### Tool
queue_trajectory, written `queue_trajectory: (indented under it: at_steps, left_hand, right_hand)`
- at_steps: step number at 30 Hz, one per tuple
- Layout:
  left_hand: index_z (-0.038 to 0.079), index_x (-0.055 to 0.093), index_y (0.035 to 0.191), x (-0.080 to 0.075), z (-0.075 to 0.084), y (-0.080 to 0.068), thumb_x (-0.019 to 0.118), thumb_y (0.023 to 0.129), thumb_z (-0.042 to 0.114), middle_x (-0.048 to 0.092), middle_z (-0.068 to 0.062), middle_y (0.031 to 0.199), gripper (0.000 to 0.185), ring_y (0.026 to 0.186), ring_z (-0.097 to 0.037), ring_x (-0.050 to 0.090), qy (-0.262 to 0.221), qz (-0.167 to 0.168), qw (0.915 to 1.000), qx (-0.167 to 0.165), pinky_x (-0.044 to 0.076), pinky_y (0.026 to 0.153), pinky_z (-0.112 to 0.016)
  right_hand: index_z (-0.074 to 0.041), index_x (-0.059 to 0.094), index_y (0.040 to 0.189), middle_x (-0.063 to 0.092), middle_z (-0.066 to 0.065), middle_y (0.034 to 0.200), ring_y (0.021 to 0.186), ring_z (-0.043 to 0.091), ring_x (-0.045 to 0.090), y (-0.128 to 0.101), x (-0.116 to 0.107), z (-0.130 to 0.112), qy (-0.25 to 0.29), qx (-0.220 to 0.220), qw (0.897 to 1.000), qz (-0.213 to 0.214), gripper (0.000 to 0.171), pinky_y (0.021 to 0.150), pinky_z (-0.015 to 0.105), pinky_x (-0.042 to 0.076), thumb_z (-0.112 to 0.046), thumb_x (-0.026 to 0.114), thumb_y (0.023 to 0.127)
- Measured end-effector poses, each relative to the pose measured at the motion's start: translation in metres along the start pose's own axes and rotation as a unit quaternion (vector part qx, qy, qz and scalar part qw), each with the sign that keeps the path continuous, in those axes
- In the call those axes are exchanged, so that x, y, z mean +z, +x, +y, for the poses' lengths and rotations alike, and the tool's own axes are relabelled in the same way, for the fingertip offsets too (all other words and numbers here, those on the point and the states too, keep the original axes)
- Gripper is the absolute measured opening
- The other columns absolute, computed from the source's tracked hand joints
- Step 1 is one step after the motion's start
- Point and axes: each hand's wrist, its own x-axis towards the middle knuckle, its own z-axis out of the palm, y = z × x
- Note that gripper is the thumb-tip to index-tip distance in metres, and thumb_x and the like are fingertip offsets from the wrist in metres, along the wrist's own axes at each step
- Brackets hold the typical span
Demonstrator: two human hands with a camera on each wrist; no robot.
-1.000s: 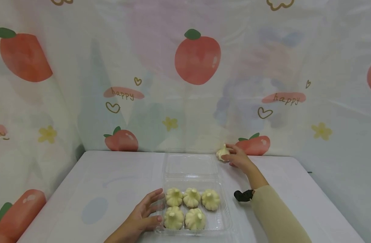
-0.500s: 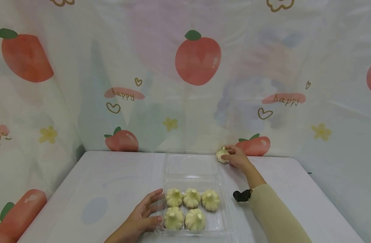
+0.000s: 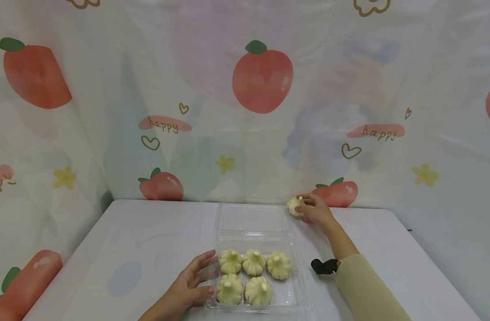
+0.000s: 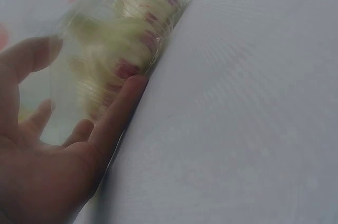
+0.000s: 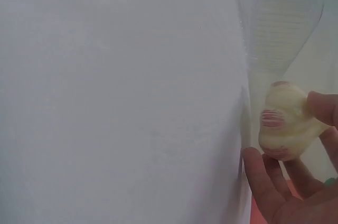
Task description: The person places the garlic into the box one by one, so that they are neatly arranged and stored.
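My two hands at a clear plastic tray (image 3: 298, 296) of pale buns.

My right hand (image 3: 315, 209) pinches one bun (image 3: 294, 206) in curled fingers (image 5: 274, 118), beside the tray's open lid (image 3: 250, 217). My left hand (image 3: 186, 287), fingers straight, presses the tray's near-left side.

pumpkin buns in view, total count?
6. Five pale yellow pumpkin-shaped buns sit in the clear plastic clamshell tray: three behind, two in front. The sixth is in the right hand.
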Motion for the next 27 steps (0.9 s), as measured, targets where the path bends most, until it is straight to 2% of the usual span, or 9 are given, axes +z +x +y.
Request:
queue_trajectory:
  at_steps: [5,9,14,22,27]
  left_hand:
    - [0.026,0.02,0.146,0.0,0.0,0.0,0.054,0.093,0.015,0.015,-0.012,0.149,0.065,0.131,-0.039,0.026,0.001,-0.002,1.0,0.001,0.045,0.083,-0.05]
    - [0.026,0.02,0.146,-0.001,0.0,0.0,0.054,0.092,0.015,0.015,-0.012,0.149,0.065,0.131,-0.038,0.026,0.0,-0.002,1.0,0.001,0.045,0.083,-0.05]
    - [0.026,0.02,0.146,0.0,0.0,0.001,0.054,0.093,0.014,0.015,-0.011,0.149,0.064,0.131,-0.038,0.025,-0.001,-0.005,1.0,0.003,0.044,0.084,-0.049]
    - [0.026,0.02,0.146,0.0,0.001,0.0,0.053,0.093,0.015,0.015,-0.012,0.149,0.064,0.131,-0.039,0.025,0.001,-0.001,1.0,-0.002,0.045,0.083,-0.05]
    - [0.026,0.02,0.146,0.0,0.001,0.0,0.054,0.093,0.015,0.015,-0.012,0.15,0.064,0.131,-0.039,0.025,0.0,0.0,1.0,-0.004,0.045,0.083,-0.05]
  right_hand:
    - [-0.009,0.048,0.129,0.035,0.018,0.136,0.117,0.033,0.043,-0.008,-0.004,0.004,0.005,-0.01,1.0,0.006,0.048,0.081,0.043,0.049,-0.016,0.066,0.085]
    - [-0.006,0.049,0.128,0.038,0.021,0.133,0.118,0.036,0.042,-0.016,-0.007,0.004,0.0,-0.042,0.999,0.015,0.048,0.078,0.042,0.05,-0.014,0.067,0.084]
    - [-0.003,0.05,0.127,0.041,0.022,0.131,0.116,0.037,0.043,-0.03,-0.009,0.004,0.011,-0.071,0.997,0.021,0.049,0.076,0.039,0.051,-0.012,0.068,0.083]
    - [-0.004,0.052,0.124,0.045,0.018,0.126,0.107,0.03,0.049,-0.054,-0.009,0.0,0.035,-0.102,0.994,0.013,0.046,0.073,0.031,0.052,-0.012,0.069,0.082]
    - [-0.007,0.055,0.121,0.048,0.014,0.124,0.108,0.029,0.049,-0.069,-0.008,-0.003,0.013,-0.114,0.993,0.014,0.044,0.074,0.026,0.05,-0.016,0.07,0.081]
